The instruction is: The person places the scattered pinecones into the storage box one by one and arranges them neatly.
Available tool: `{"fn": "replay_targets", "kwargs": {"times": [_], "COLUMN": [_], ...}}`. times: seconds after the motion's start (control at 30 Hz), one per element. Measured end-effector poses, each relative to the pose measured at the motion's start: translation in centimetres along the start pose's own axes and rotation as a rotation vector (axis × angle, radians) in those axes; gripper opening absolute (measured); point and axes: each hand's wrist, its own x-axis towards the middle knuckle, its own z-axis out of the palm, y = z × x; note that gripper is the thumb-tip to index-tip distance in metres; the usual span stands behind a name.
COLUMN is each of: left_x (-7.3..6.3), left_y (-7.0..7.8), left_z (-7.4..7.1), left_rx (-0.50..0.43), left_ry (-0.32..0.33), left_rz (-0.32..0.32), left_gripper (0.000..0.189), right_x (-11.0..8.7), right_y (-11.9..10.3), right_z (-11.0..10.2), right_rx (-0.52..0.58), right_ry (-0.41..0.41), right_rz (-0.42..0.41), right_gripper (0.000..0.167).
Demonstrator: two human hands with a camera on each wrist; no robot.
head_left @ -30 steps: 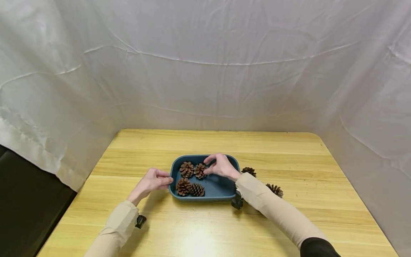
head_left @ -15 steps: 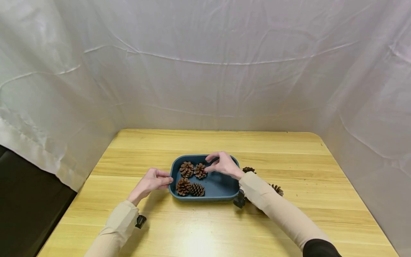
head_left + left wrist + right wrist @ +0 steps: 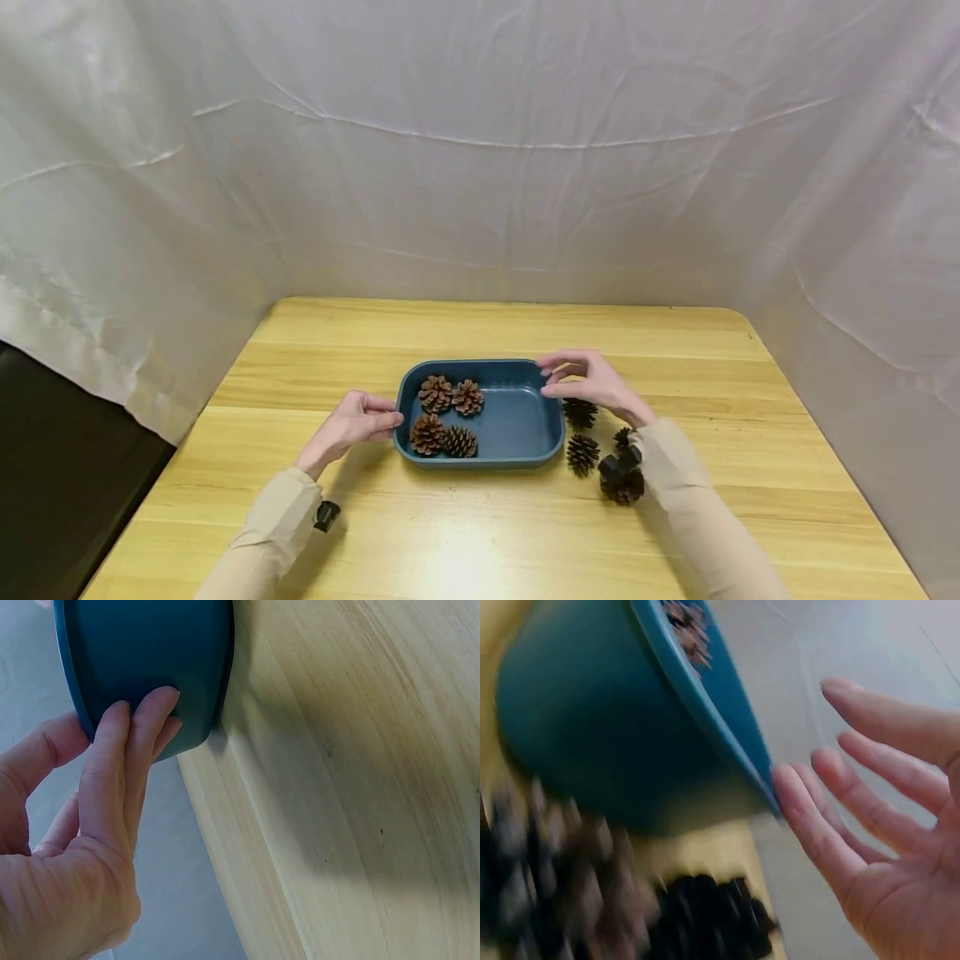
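A dark blue tray (image 3: 517,461) stands on the wooden table, with several brown pine cones (image 3: 435,393) in its left half. At the tray's left end my left hand (image 3: 363,419) pinches the rim. The left wrist view has its thumb at the edge and its fingers along the outer wall (image 3: 157,652). My right hand (image 3: 592,382) is over the tray's right end, fingers spread and holding nothing. The right wrist view puts a fingertip close by the tray rim (image 3: 705,712); whether they touch, I cannot tell.
Several darker pine cones, among them one cone (image 3: 582,455) beside the tray, lie on the table to its right. The right forearm and its wrist camera (image 3: 619,467) partly cover some. A pale curtain (image 3: 510,183) hangs behind the table (image 3: 465,542).
My right hand has left the small pine cone inside the tray and moved right, past the tray's right end. More cones on the right now show. The left hand stays at the rim.
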Motion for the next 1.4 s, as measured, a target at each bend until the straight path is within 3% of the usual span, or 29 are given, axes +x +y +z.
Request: {"fn": "replay_targets", "kwargs": {"times": [0.2,0.47,0.6,0.8,1.1,1.4], "left_x": [-0.2,-0.3,-0.2,-0.1,-0.1,-0.1], "left_y": [-0.1,0.0,-0.1,-0.3,-0.4,-0.3], "left_z": [0.0,0.0,0.0,0.1,0.2,0.1], "left_rx": [-0.009,-0.028,-0.035,-0.043,-0.017,-0.015], "left_ry": [0.001,-0.016,-0.024,-0.025,-0.013,-0.015], "left_rz": [0.006,0.007,0.016,0.024,0.023,0.02], "left_gripper": [0.037,0.038,0.038,0.038,0.038,0.038], "right_x": [-3.6,-8.8,-10.2,-10.5,-9.7,-9.3], "right_y": [2.2,5.7,6.7,7.2,6.5,6.4], "right_z": [-3.4,-6.8,-7.6,-7.8,-8.0,-8.0], "right_rx": [0.029,0.041,0.031,-0.009,-0.18,-0.184], "right_ry": [0.054,0.025,-0.007,-0.092,-0.174,-0.233], "right_rz": [-0.025,0.054,0.081,0.141,0.184,0.201], "right_gripper": [0.049,0.045,0.046,0.045,0.035,0.038]}}
